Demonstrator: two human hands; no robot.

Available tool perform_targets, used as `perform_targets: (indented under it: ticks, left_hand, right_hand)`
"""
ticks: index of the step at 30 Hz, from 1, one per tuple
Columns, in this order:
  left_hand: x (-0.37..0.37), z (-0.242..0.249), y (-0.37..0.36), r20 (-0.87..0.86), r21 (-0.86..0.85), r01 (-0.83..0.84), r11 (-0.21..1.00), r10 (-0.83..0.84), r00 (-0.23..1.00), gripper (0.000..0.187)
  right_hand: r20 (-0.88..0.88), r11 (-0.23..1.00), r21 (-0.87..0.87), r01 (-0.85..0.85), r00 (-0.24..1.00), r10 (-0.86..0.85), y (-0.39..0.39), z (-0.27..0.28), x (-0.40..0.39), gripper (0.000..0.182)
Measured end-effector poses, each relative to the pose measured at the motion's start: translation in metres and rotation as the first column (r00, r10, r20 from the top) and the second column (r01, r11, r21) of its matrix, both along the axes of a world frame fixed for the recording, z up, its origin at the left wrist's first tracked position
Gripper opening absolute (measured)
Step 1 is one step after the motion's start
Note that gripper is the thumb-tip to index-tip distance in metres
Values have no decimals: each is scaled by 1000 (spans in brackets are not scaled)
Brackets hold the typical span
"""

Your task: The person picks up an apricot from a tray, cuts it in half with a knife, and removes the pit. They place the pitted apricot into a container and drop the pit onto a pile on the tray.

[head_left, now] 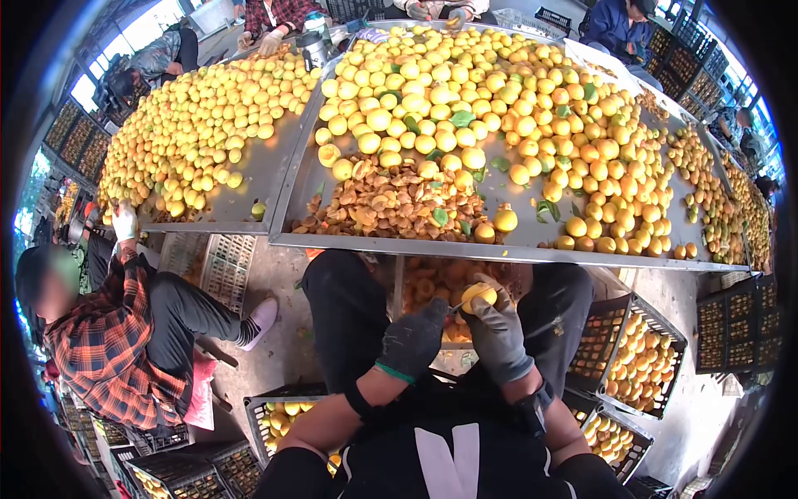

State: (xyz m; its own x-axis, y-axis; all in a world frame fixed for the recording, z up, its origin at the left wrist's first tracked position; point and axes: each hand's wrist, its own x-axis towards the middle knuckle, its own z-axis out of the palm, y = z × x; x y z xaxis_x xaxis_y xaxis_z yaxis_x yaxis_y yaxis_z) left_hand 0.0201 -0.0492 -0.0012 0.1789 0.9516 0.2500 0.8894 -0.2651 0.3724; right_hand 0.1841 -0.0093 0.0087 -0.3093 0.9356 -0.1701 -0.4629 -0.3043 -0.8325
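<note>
My right hand, in a grey glove, has its fingers closed around a yellow apricot-like fruit above my lap. Close on its left, my left hand wears a dark glove with a green cuff, its fingers curled shut. A thin, light tool like a small knife sticks out from the left fist toward the fruit; most of it is hidden in the glove. Beneath both hands, between my knees, stands a crate of orange fruit pieces.
Before me a metal-edged table bears heaped yellow fruit and a brownish pile of scraps. Fruit-filled crates stand at my right and left. A person in a plaid shirt sits at left; others work around the table.
</note>
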Motion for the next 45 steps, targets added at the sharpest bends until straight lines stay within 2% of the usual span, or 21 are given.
perform_targets:
  ticks: [2, 4, 8, 9, 11, 12, 15, 17, 21, 23, 25, 27, 29, 32, 34, 36, 39, 41, 42, 44, 45]
  left_hand:
    - [6, -1, -1, 14, 39, -2, 999, 2, 1000, 38]
    - [13, -2, -5, 13, 37, -55, 998, 54, 998, 36]
    - [11, 8, -1, -85, 42, -56, 998, 59, 995, 36]
    - [9, 9, 1, -95, 36, -45, 998, 48, 994, 35]
    - [6, 7, 1, -105, 29, -35, 999, 37, 994, 35]
    - [5, 4, 2, -109, 31, -33, 999, 36, 993, 34]
    - [5, 2, 3, -91, 43, -36, 998, 39, 995, 33]
    - [5, 4, 6, -71, 59, -44, 997, 48, 996, 33]
    - [0, -13, 11, -13, 114, -18, 993, 20, 1000, 34]
    - [1, -16, 11, -32, 138, 3, 990, 1, 999, 38]
    - [6, -3, 9, -268, 47, -79, 996, 89, 959, 52]
    - [10, 15, 6, -294, 51, -64, 997, 76, 953, 57]
    - [12, 26, 3, -318, 51, -52, 997, 65, 946, 63]
    - [10, 31, 4, -222, -2, -23, 1000, 22, 975, 66]
    - [7, 29, 6, 34, -116, 28, 993, -24, 999, 67]
    - [5, 28, 10, 152, -93, 48, 994, -34, 988, 68]
    - [4, 32, 14, 295, -152, 77, 985, -29, 955, 68]
    - [5, 34, 16, 323, -231, 92, 969, -13, 946, 68]
    - [6, 34, 17, 345, -260, 124, 958, -28, 938, 67]
    - [6, 30, 19, 367, -288, 156, 945, -42, 929, 66]
    - [6, 24, 22, 500, -243, 199, 949, -53, 864, 64]
  right_hand:
    - [44, 999, 27, 25, 999, -26, -1, 1, -1, 40]
    - [-285, 983, -183, 13, 956, -66, -3, -4, -5, 42]
    - [-494, 920, -371, -129, 866, -78, -2, -10, -11, 43]
    - [-495, 919, -371, -130, 865, -78, -2, -15, -9, 43]
    - [-42, 986, -69, -152, 988, 149, -3, -27, -5, 44]
    - [-42, 986, -69, -151, 988, 149, -4, -23, -6, 44]
    - [-192, 982, -158, -102, 979, 71, -8, -9, -5, 42]
    - [-508, 935, -310, -171, 861, -11, -6, -4, -7, 40]
    - [-508, 931, -333, -151, 860, -42, -4, -5, -9, 37]
    - [-118, 993, -74, -94, 989, 85, 1, -35, -6, 39]
    - [-122, 992, -118, -46, 992, 31, -1, -16, -7, 39]
    - [-122, 985, -170, 5, 992, -26, -2, 2, -6, 39]
    - [106, 995, -103, -18, 994, 29, -1, 13, -6, 40]
    - [102, 996, -72, -54, 993, 61, -3, 16, -5, 43]
    - [117, 998, -26, -52, 992, 55, -5, 12, -3, 43]
    - [133, 998, 16, -53, 990, 50, -6, 10, -1, 44]
    - [-15, 998, -14, -66, 998, 66, -4, 12, 2, 47]
    - [-327, 987, -129, -93, 944, 46, 1, 15, 3, 52]
    - [-328, 987, -130, -92, 944, 45, 3, 9, 6, 52]
    - [-40, 982, 157, -107, 993, 114, 9, -10, 14, 53]
    - [-40, 982, 156, -107, 993, 115, 9, -10, 14, 53]
